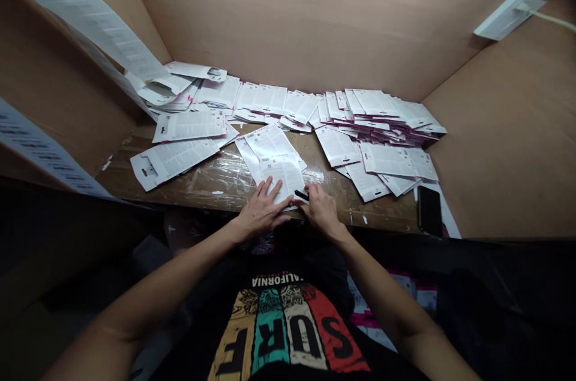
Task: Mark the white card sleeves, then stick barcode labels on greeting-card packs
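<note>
A flat white printed packet (pixel 282 176) lies near the front edge of the table, on top of other white packets (pixel 270 142). My left hand (pixel 265 207) rests on its lower part with the fingers spread. Just to the right, my right hand (pixel 320 208) is closed around a slim black pen-like tool (pixel 301 195), whose end points left over the packet's lower right corner. Whether it is a pen or a cutter I cannot tell.
Piles of similar packets line the back wall, with a thick stack (pixel 378 111) at right and loose ones (pixel 175 159) at left. A phone (pixel 429 210) lies at the right front edge. Strips of printed labels (pixel 90 9) hang at left. A power strip (pixel 508 15) is on the right wall.
</note>
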Action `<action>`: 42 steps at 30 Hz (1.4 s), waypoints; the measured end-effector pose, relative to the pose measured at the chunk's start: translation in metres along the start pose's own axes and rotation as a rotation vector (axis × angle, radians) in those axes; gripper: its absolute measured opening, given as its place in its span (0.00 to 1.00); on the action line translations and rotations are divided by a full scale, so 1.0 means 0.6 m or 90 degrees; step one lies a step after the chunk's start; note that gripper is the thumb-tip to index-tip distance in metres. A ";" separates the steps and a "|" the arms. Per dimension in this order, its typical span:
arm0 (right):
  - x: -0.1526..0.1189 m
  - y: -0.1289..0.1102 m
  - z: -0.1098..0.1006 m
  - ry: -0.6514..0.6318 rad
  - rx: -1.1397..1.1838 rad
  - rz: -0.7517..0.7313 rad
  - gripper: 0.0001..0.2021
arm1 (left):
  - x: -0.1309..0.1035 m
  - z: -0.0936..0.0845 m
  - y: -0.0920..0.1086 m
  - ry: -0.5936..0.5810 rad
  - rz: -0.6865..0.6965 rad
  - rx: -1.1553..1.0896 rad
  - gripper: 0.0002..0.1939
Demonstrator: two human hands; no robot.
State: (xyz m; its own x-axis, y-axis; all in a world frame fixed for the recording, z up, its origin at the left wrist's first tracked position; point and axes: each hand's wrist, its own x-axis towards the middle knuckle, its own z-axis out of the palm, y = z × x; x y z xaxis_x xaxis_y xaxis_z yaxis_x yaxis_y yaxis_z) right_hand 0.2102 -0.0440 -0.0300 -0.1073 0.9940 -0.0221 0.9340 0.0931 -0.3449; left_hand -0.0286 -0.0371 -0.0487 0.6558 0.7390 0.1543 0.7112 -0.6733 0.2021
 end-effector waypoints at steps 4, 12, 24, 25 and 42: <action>-0.031 -0.013 -0.004 -0.038 0.117 0.073 0.17 | -0.050 0.010 0.025 -0.001 0.031 0.020 0.31; 0.039 0.033 -0.112 -0.007 0.699 0.106 0.24 | -0.039 -0.001 0.000 0.141 0.023 -0.083 0.47; 0.117 0.103 -0.212 0.131 0.648 0.179 0.33 | 0.059 0.009 -0.067 0.010 -0.036 0.010 0.32; 0.092 0.082 -0.166 0.062 0.666 0.177 0.32 | 0.055 0.009 -0.063 0.013 -0.030 0.009 0.31; 0.048 0.044 -0.012 -0.143 0.675 0.162 0.20 | 0.059 -0.002 -0.055 -0.007 -0.035 -0.021 0.32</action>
State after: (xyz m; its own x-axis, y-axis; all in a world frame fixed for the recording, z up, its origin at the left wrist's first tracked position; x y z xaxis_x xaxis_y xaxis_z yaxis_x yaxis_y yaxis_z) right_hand 0.2339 -0.0123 -0.0329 -0.1137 0.9340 -0.3386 0.1849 -0.3150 -0.9309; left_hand -0.0295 0.0112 -0.0490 0.6191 0.7743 0.1310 0.7374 -0.6306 0.2421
